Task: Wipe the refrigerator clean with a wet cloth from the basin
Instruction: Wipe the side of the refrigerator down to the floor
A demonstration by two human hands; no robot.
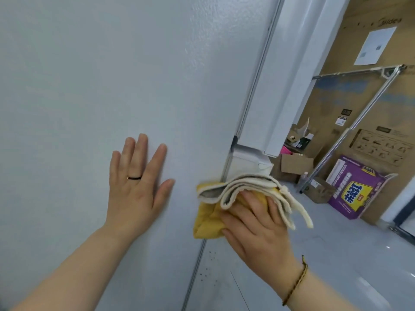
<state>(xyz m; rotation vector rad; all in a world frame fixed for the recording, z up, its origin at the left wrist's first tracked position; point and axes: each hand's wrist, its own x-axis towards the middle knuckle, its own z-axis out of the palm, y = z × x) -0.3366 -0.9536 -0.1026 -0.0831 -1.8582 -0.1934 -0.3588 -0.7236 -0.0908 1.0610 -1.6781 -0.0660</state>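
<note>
- Head view: I see the left hand point(137, 189) flat on the white refrigerator side panel point(78, 86), fingers straight and spread, holding nothing, just bracing.
- Right hand point(253, 223) presses a folded yellow-and-cream cloth point(226, 198) against the refrigerator; fingers lie mostly extended over the cloth, tips tucked under its cream folds, so I can't tell if they pinch it.
- Cloth sits under and beyond the right fingertips, right at the metal edge strip point(202, 254) where panel meets door side.
- Basin not in view; I judge the wetting step done since the cloth is already on the surface, though wetness itself isn't readable.
- Progress: wiping under way, mid-task by my guess. Dark specks point(208, 265) below the right fingers, near the strip, still need wiping.
- Panel area above the left fingertips looks clean, but I can't tell whether it's been wiped.
</note>
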